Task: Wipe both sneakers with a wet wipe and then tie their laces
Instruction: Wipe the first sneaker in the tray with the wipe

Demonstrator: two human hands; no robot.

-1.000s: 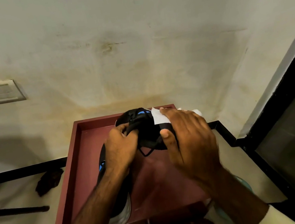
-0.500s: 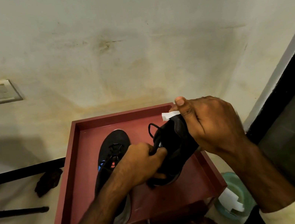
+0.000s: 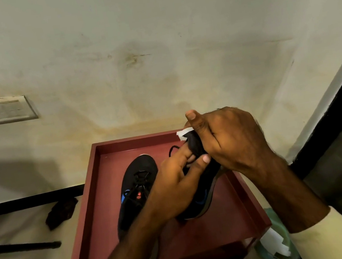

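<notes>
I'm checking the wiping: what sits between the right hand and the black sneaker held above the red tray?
Head view: a white wet wipe, only its corner visible, lies between the right hand and the black sneaker.

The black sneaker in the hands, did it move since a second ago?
Yes. The lifted black sneaker moved right: it hung over the other black sneaker lying in the red tray, now it is beside it, nearer the tray's right wall.

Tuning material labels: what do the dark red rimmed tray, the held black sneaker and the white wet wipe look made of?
Dark red rimmed tray: probably painted wood or metal, matte; even colour, no grain visible. Held black sneaker: dull textile upper, seemingly; greyish rubbery-looking sole edge. White wet wipe: thin, soft nonwoven sheet, likely; its corner folds limply.
</notes>
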